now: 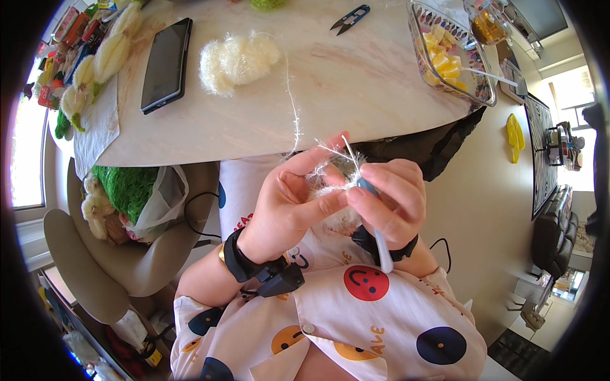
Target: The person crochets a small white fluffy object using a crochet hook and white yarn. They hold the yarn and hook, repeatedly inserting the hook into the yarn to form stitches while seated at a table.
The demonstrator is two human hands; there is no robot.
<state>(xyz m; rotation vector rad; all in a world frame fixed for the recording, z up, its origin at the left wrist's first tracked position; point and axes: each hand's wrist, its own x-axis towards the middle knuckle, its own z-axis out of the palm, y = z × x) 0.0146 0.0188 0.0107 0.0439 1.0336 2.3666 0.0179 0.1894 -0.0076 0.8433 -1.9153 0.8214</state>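
Note:
Between my two hands, above my lap, is a small piece of fuzzy cream crochet work. My left hand pinches it from the left, with a strand of yarn running over the raised index finger. My right hand grips a crochet hook with a pale handle; its thin metal tip points up beside the work. From my left hand the fuzzy yarn strand runs up across the table to a loose cream yarn ball. The hook's contact with the stitches is partly hidden by my fingers.
On the marble-patterned table lie a smartphone, thread snips, a glass dish of cut fruit and cream crocheted pieces. A chair at the left holds a plastic bag with green yarn work.

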